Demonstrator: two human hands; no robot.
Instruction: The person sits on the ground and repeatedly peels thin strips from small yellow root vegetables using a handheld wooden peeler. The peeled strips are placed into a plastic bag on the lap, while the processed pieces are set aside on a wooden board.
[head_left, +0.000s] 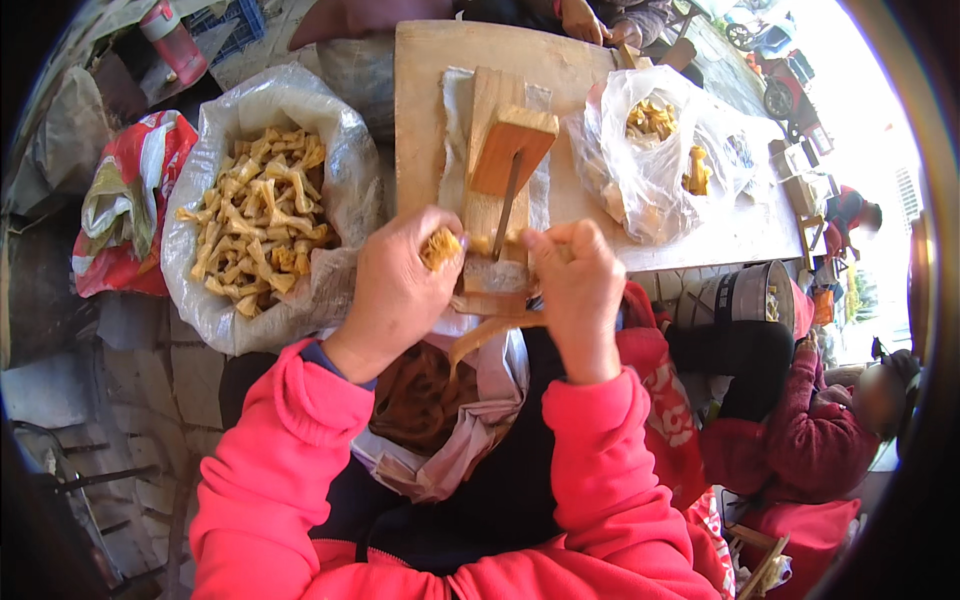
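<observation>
My left hand is closed around a yellowish bundle, whose frayed end shows beside the thumb. Opposite it, my right hand pinches a tan strip that trails down towards an open bag on my lap. More brown strips lie inside that bag. Between my hands, a thin metal rod slants down from a wooden block to a wooden board. A short length of material runs across the rod's lower end; my fingers partly hide it.
Left of the table, a plastic-lined sack holds many knotted yellowish pieces. A clear plastic bag with similar pieces sits on the right. Another person's hands are across the table; a seated person and a metal drum are right.
</observation>
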